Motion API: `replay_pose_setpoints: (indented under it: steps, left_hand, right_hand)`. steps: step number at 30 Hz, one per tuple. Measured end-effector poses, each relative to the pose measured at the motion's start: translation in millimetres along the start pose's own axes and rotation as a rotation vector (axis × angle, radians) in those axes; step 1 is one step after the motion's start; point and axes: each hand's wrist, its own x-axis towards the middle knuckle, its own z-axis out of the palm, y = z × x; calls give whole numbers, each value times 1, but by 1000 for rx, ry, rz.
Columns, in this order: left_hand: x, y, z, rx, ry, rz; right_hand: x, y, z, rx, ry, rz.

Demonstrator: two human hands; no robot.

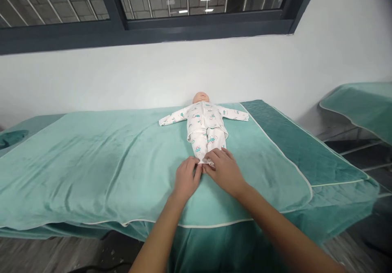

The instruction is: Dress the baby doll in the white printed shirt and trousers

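Note:
A baby doll (201, 97) lies on its back on the bed, head toward the wall and arms spread wide. It wears a white printed long-sleeved top (204, 115) and matching trousers (200, 142). At the trouser cuffs, my left hand (187, 177) has its fingers closed on the hem of one leg, the thumb beside the doll's foot. My right hand (225, 171) is curled over the lower end of the other leg, fingers pinching the bunched cuff. Both feet are mostly hidden by my hands.
A light green blanket (92, 162) with pale piping covers the bed over a darker quilted cover (300, 150). A white wall (137, 77) and a dark-framed barred window (199, 30) stand behind. Another green-covered surface (364, 105) is at the right.

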Motion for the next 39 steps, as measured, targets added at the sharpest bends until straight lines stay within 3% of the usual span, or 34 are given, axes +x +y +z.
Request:
replay_pose_setpoints:
  steps: [6,13,18,24,32,39]
  left_hand:
    - [-7,2,-2,-82,71,-34]
    - [-7,-1,2,88,78,184]
    - [0,10,3,301,1,308]
    - [9,25,18,469,23,263]
    - [6,15,26,215,279,193]
    - [5,11,23,177,248,232]
  right_hand:
    - [3,6,-3,-60,-9,-17]
    - [-12,19,-16,41,-79,-117]
    - [-29,31,-8,184,84,-50]
    - [-40,39,5,263,174,107]
    - [-32,37,-5,474,146,206]
    - [-41,38,-3,419,142,118]
